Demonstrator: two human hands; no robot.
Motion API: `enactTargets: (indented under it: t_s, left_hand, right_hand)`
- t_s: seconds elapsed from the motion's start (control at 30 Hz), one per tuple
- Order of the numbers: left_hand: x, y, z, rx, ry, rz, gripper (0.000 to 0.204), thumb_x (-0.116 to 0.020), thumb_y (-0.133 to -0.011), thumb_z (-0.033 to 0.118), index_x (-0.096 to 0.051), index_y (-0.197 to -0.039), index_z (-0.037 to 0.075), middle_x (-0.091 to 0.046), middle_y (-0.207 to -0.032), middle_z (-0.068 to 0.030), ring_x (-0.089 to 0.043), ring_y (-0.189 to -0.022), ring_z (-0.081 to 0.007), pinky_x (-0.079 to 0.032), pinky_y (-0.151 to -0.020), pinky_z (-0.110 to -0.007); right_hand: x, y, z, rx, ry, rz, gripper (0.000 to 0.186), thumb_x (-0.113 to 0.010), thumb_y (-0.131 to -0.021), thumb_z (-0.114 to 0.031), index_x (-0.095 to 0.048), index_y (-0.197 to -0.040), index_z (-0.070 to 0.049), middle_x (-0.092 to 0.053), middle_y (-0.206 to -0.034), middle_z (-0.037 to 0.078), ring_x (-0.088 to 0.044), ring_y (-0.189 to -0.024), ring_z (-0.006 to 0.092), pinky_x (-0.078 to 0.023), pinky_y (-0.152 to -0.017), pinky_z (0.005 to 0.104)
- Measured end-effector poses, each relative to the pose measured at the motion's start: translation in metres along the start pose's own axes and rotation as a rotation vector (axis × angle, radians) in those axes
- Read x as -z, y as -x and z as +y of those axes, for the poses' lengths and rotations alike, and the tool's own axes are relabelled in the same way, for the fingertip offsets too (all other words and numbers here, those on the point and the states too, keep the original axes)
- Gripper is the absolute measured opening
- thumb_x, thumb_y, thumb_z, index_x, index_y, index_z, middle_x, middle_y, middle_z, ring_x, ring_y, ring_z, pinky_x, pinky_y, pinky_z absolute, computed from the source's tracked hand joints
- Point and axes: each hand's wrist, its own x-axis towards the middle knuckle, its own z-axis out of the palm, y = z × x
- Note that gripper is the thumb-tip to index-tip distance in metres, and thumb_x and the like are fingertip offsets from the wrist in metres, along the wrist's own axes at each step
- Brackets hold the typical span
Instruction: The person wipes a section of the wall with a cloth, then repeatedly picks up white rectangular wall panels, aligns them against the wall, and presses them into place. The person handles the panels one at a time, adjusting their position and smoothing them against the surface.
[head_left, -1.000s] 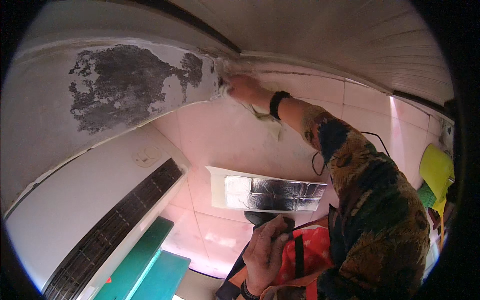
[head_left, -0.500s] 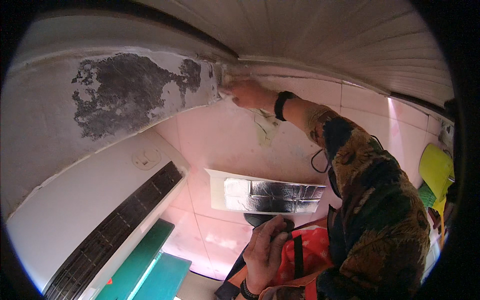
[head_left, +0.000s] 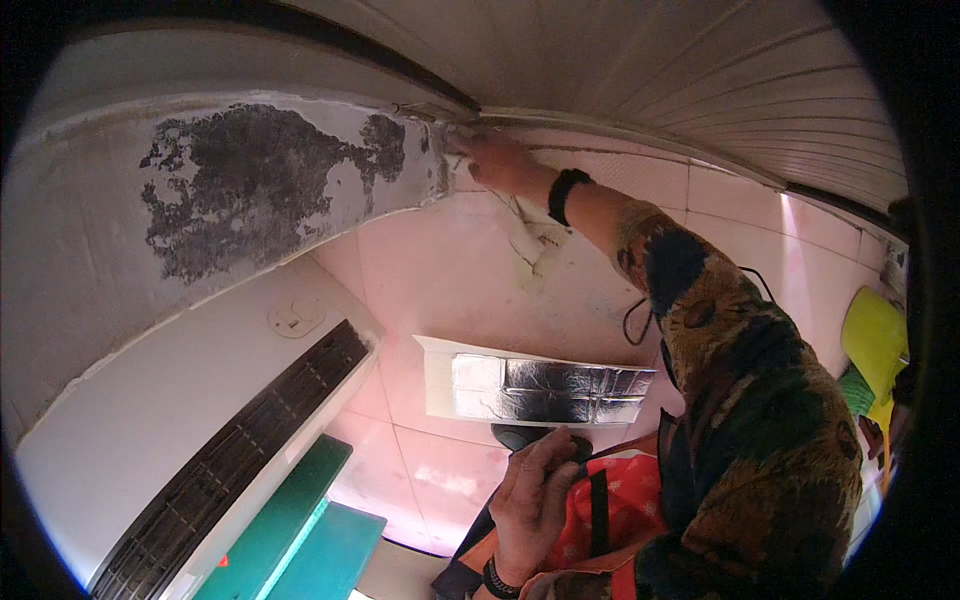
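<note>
My right hand (head_left: 497,160) reaches up to the inner corner where a rough grey wall (head_left: 240,190) meets the pink tiled surface (head_left: 420,270). Its fingers are bent together against that corner; whatever they may grip is too small to make out. Below it a pale crumpled strip (head_left: 527,240) shows against the pink tiles. A dark band circles the wrist, and a camouflage sleeve covers the arm. My left hand (head_left: 535,500) rests low in front of my body, fingers curled together, beside a red patterned garment (head_left: 610,505). What lies inside those fingers is hidden.
A white sheet with a silver foil panel (head_left: 550,390) lies past my left hand. At left are a white casing with a dark slatted strip (head_left: 230,455) and teal boards (head_left: 325,550). Ribbed panelling (head_left: 680,70) runs overhead. A yellow-green object (head_left: 873,335) stands far right.
My right hand has shifted slightly up and deeper into the corner. The white bit seen at its fingertips before is now mostly hidden. My left hand keeps its pose.
</note>
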Motion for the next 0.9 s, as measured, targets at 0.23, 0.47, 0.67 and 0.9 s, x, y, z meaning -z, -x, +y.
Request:
enactTargets:
  t_s: [0.23,0.47,0.67,0.9]
  left_hand:
    - [0.002,0.001,-0.002,-0.020,0.008,-0.012,0.039,-0.067,-0.090,-0.002,-0.062,-0.128,0.002,-0.069,-0.111,-0.0153,-0.071,-0.095,-0.0229,-0.057,-0.084,-0.032]
    - [0.005,0.000,-0.002,-0.022,0.044,-0.033,0.038,-0.066,-0.092,-0.001,-0.061,-0.129,0.002,-0.068,-0.112,-0.0159,-0.070,-0.098,-0.0240,-0.057,-0.085,-0.033]
    - [0.006,-0.001,0.000,-0.017,0.026,-0.036,0.039,-0.067,-0.092,0.000,-0.060,-0.130,0.002,-0.068,-0.112,-0.0164,-0.070,-0.100,-0.0254,-0.057,-0.086,-0.034]
    - [0.006,-0.001,-0.001,-0.045,0.017,-0.035,0.038,-0.067,-0.092,0.001,-0.060,-0.129,0.002,-0.067,-0.112,-0.0175,-0.069,-0.100,-0.0280,-0.056,-0.086,-0.035]
  right_hand:
    - [0.005,-0.030,-0.001,-0.086,0.119,-0.124,0.045,-0.056,-0.082,-0.018,-0.062,-0.125,-0.007,-0.066,-0.114,0.024,-0.065,-0.101,0.0415,-0.052,-0.087,0.0537]
    - [-0.009,-0.031,0.020,-0.011,0.047,-0.005,0.034,-0.055,-0.081,-0.013,-0.067,-0.112,-0.008,-0.067,-0.105,0.020,-0.065,-0.100,0.0382,-0.053,-0.080,0.0503]
    - [-0.014,-0.047,0.020,0.203,0.488,-0.122,0.033,-0.058,-0.084,-0.012,-0.067,-0.116,-0.012,-0.067,-0.104,0.014,-0.063,-0.107,0.0313,-0.054,-0.080,0.0470]
    - [-0.004,-0.001,0.019,0.370,0.441,0.433,0.036,-0.060,-0.084,-0.006,-0.066,-0.120,-0.007,-0.060,-0.123,0.013,-0.061,-0.114,0.0298,-0.056,-0.083,0.0371]
